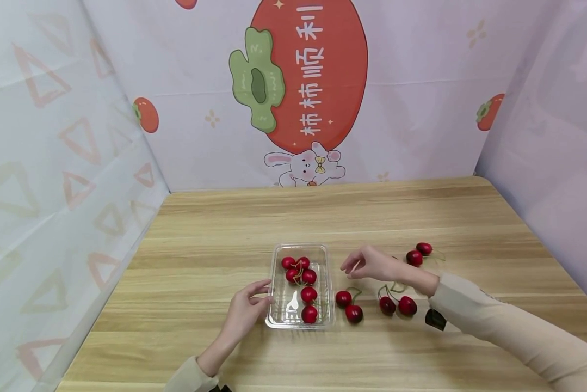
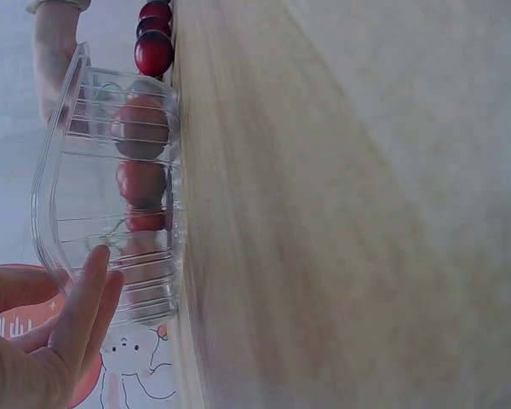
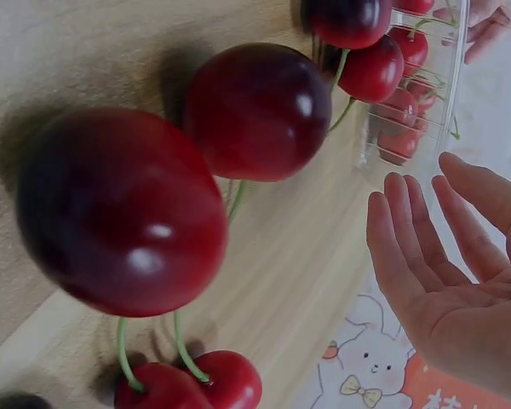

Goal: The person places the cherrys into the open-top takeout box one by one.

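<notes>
A clear plastic container (image 1: 273, 321) stands on the table with several red cherries (image 1: 309, 295) inside, green stems showing. At its left side, my left hand (image 1: 248, 307) touches the rim and wall with extended fingers (image 2: 87, 294). My right hand (image 1: 369, 263) hovers just right of the container, its fingers loosely bent and nothing between them in the right wrist view. Below it lies a stemmed pair of cherries (image 1: 354, 314). Another pair (image 1: 407, 306) rests under the right forearm, which hides part of the table. Large in the right wrist view is a dark red cherry (image 3: 123, 211).
Farther back on the right lies one more pair of cherries (image 1: 414, 258). A small black object (image 1: 435, 319) shows beside the right sleeve. The wooden table (image 1: 200, 228) ends at a printed cloth backdrop (image 1: 195, 152), with cloth walls on both sides.
</notes>
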`<state>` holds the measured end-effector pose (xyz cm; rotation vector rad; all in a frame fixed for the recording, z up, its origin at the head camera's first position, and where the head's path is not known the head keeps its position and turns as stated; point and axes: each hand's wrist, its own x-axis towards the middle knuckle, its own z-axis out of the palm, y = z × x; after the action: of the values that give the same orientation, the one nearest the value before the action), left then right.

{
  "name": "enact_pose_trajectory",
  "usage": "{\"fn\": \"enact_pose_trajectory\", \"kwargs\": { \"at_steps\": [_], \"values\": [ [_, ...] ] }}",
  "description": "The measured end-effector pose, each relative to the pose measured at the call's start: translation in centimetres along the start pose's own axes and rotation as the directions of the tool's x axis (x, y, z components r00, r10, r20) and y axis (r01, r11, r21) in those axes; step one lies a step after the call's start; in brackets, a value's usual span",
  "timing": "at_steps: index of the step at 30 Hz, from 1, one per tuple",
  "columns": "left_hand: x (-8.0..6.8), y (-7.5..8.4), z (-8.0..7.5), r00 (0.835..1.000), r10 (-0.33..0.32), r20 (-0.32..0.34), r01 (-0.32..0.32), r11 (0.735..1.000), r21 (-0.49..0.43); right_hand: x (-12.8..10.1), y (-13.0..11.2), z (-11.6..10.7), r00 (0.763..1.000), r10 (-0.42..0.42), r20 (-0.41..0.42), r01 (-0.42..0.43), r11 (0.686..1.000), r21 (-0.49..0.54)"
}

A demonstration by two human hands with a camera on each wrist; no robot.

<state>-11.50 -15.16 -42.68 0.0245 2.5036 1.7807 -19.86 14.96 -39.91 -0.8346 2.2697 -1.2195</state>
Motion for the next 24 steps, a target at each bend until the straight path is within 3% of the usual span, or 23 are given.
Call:
{"fn": "enact_pose_trajectory", "kwargs": {
  "at_steps": [18,24],
  "values": [
    [-0.1,0.2,-0.1,1.000,0.006,0.011,-0.006,1.000,0.008,-0.6,1.4,0.6,0.999,0.043,0.023,-0.039,0.988,-0.149],
    [0.0,0.1,-0.1,1.000,-0.004,0.020,0.004,1.000,-0.007,-0.5,1.7,0.9,0.999,0.026,0.047,-0.019,0.989,-0.149]
  ]
}}
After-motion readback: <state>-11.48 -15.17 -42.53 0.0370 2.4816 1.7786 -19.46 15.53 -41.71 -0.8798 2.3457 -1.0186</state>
